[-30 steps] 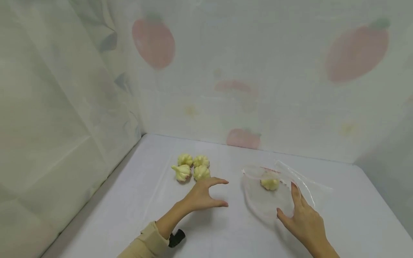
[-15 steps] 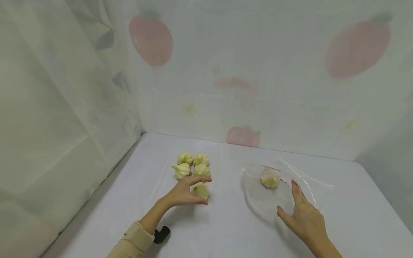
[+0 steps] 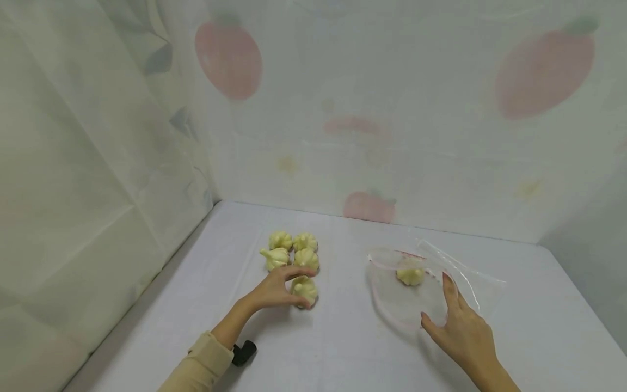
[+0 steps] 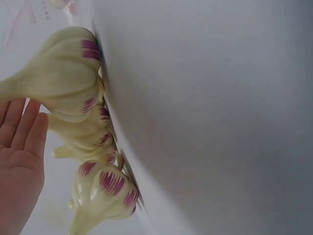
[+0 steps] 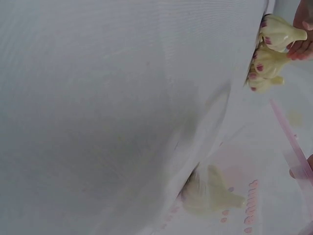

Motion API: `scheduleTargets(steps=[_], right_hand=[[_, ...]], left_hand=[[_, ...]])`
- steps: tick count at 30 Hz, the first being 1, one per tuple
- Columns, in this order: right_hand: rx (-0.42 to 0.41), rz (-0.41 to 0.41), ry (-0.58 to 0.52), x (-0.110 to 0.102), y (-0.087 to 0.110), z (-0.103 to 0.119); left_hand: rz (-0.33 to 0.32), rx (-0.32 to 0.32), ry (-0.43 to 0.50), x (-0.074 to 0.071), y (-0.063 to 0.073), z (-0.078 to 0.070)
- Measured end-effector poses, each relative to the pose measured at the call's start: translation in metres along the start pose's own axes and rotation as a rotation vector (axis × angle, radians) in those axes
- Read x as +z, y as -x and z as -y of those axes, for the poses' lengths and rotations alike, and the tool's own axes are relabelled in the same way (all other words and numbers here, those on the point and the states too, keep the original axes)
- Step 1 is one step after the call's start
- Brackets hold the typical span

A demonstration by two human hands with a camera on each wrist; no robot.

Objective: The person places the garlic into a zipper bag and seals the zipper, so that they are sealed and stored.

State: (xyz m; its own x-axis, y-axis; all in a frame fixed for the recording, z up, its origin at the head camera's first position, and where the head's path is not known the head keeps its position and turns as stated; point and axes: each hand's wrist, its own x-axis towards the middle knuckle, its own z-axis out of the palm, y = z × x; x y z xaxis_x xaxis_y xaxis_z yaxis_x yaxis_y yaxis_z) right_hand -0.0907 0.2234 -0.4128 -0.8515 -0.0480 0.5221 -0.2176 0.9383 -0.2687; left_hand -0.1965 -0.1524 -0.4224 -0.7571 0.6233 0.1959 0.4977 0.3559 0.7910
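My left hand reaches around the nearest garlic bulb, thumb on its near side and fingers on its far side. In the left wrist view the fingers are straight behind that pale bulb with purple streaks. My right hand is at the mouth of a clear zip bag, thumb and index finger spread wide at its edge. Inside the bag lies one garlic bulb. The right wrist view shows the bag's pink strip beside a fingertip; most of that hand is out of frame there.
Several more garlic bulbs stand in two columns just beyond my left hand. A black object is at my left wrist. The white table ends at a hanging sheet behind, with another sheet at left.
My left hand has moved left and its fingers now surround the nearest bulb, with a narrower gap between thumb and fingers. My right hand and the bag stay nearly still.
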Motion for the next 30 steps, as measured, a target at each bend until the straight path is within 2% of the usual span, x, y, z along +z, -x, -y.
scheduleTargets(steps=[12, 20, 26, 30], right_hand=[[0.036, 0.042, -0.002, -0.002, -0.001, 0.001], [0.03, 0.048, -0.004, -0.002, -0.001, 0.001], [0.047, 0.051, -0.006, -0.003, -0.002, 0.002], [0.042, 0.037, -0.002, -0.003, -0.001, 0.002]], left_hand=[[0.06, -0.083, -0.119, 0.001, -0.003, 0.01], [0.094, -0.08, -0.199, 0.002, -0.003, 0.008], [0.126, -0.097, -0.176, -0.002, -0.002, 0.011], [0.126, -0.084, -0.214, -0.005, -0.001, 0.014]])
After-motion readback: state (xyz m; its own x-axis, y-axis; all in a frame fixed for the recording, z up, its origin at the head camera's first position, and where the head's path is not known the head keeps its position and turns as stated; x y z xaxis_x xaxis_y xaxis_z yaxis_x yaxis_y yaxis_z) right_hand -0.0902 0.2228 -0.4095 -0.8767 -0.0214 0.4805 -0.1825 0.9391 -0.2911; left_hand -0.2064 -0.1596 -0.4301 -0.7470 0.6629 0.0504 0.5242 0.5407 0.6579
